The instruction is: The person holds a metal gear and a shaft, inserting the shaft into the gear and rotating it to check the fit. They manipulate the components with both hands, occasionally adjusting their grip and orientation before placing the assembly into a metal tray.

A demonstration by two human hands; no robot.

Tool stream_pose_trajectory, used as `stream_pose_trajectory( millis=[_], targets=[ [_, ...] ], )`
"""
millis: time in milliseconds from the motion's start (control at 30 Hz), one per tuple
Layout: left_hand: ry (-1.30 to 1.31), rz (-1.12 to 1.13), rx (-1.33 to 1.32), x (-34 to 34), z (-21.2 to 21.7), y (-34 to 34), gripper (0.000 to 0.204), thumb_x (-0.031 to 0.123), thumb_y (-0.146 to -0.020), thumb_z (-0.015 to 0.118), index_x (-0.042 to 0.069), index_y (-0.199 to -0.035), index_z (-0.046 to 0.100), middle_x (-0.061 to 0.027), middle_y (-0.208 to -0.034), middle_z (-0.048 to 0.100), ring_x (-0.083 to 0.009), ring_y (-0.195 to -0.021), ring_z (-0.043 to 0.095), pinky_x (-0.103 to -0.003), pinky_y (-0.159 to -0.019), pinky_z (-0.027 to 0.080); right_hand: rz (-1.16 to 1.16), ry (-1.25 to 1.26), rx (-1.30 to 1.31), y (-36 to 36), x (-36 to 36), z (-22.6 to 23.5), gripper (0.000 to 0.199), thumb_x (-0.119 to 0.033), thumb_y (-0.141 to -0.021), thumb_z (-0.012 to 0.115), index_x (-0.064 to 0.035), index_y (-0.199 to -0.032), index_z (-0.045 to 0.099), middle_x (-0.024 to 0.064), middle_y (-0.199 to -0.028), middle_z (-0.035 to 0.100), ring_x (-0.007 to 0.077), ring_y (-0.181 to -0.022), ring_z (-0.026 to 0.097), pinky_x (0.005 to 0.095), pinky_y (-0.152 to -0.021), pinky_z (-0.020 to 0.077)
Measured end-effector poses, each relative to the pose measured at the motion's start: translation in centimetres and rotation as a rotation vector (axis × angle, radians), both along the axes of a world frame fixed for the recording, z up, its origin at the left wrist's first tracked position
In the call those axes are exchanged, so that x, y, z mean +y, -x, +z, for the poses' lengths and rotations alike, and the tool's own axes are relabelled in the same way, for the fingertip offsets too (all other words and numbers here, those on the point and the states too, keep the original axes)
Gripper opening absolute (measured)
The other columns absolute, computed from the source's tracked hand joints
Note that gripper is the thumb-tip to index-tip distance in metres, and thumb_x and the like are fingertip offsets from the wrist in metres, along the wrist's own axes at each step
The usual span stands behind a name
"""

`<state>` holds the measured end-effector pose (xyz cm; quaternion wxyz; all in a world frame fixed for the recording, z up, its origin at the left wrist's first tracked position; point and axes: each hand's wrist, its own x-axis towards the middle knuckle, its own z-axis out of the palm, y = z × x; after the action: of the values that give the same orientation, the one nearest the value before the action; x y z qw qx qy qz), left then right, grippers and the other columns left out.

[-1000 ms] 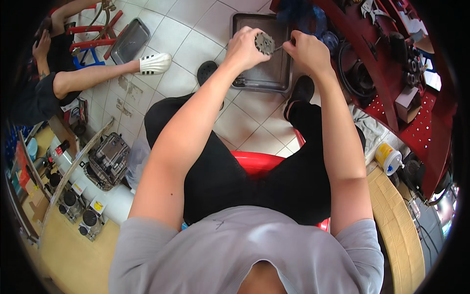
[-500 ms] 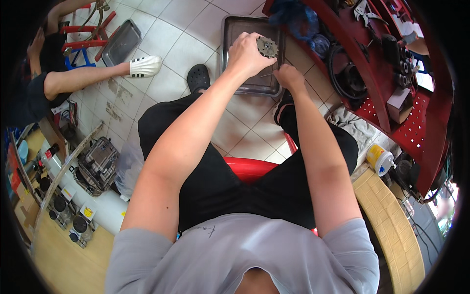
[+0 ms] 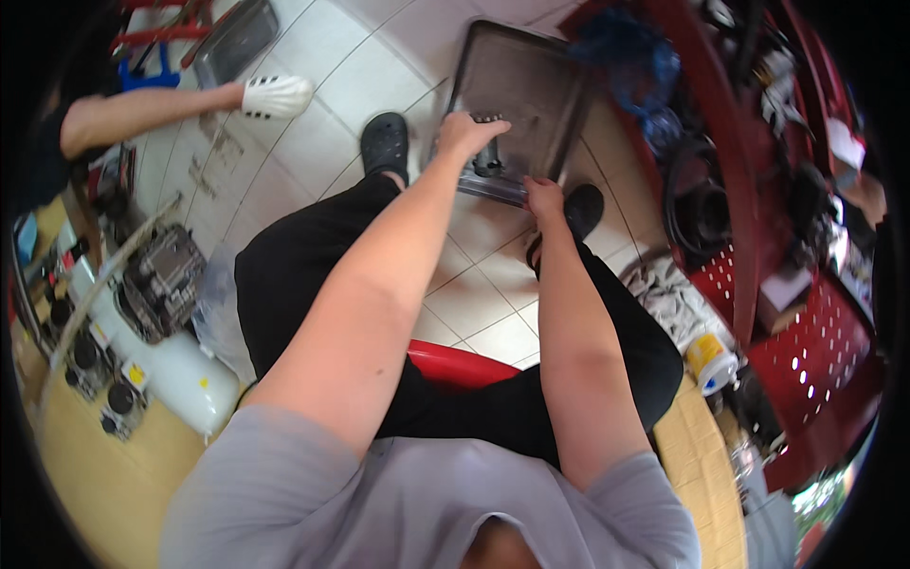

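My left hand [image 3: 464, 138] is closed around the upper part of a toothed metal gear [image 3: 490, 118], held over the tray. A dark cylindrical piece [image 3: 487, 159] shows just below that hand; I cannot tell whether it is joined to the gear. At the near right corner of the dark metal tray [image 3: 517, 49], my right hand [image 3: 544, 201] has its fingers closed. It overlaps the rim there, and what it grips, if anything, cannot be made out.
Red metal shelving [image 3: 725, 190] with parts and blue plastic stands at the right, by a white and yellow tub [image 3: 711, 362]. Left lie an engine-like metal part [image 3: 166, 284] and a white cylinder [image 3: 185, 379]. Another person's leg [image 3: 161, 114] reaches in, near a second tray [image 3: 237, 43].
My left hand has come nearer and turned the gear, so its face no longer shows. My right hand has moved nearer, to the tray's corner; its thin rod no longer shows. The view has shifted.
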<state>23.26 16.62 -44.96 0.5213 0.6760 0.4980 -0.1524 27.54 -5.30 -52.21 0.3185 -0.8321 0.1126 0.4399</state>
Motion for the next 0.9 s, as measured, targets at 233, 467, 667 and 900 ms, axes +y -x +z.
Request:
stream_pose_trajectory(
  millis=[233,467,667,900],
  targets=[
    [0.041,0.273,0.271,-1.8,-6.2,3.4,0.075,0.060,-0.063,0.078,-0.008,-0.091,0.070,-0.0208,-0.091,0.070,-0.0273,-0.084,0.069,-0.038,-0.075,0.051,0.398,0.278,-0.040,0.0,0.2,0.5,0.040,-0.035,-0.080,0.068,-0.0045,-0.105,0.068,0.0168,-0.100,0.069,0.0303,-0.097,0.065,0.0408,-0.084,0.0497],
    [-0.069,-0.036,0.306,-2.8,-5.9,0.7,0.064,0.055,-0.063,0.079,0.004,-0.103,0.073,-0.0190,-0.115,0.065,-0.0359,-0.106,0.063,-0.043,-0.091,0.050,0.793,0.526,-0.127,-0.1,1.6,1.3,0.032,-0.034,-0.081,0.061,-0.0150,-0.105,0.068,0.0122,-0.104,0.071,0.0305,-0.104,0.066,0.0504,-0.091,0.0402],
    [-0.160,-0.159,0.399,-3.0,-6.6,-2.1,0.071,0.059,-0.066,0.077,0.002,-0.106,0.070,-0.0172,-0.118,0.065,-0.0334,-0.115,0.058,-0.043,-0.096,0.045,1.083,0.548,-0.204,-1.5,2.3,-0.2,0.030,-0.035,-0.085,0.060,-0.0120,-0.103,0.068,0.0144,-0.102,0.071,0.0311,-0.093,0.069,0.0470,-0.085,0.0467],
    [-0.182,-0.225,0.521,-2.6,-7.0,-1.4,0.086,0.059,-0.065,0.079,0.005,-0.126,0.056,-0.0132,-0.124,0.060,-0.0299,-0.122,0.049,-0.042,-0.102,0.038,0.885,0.404,-0.081,-4.6,4.8,2.3,0.043,-0.040,-0.086,0.060,-0.0063,-0.112,0.066,0.0202,-0.111,0.067,0.0362,-0.107,0.064,0.0454,-0.092,0.0500]
  ],
)
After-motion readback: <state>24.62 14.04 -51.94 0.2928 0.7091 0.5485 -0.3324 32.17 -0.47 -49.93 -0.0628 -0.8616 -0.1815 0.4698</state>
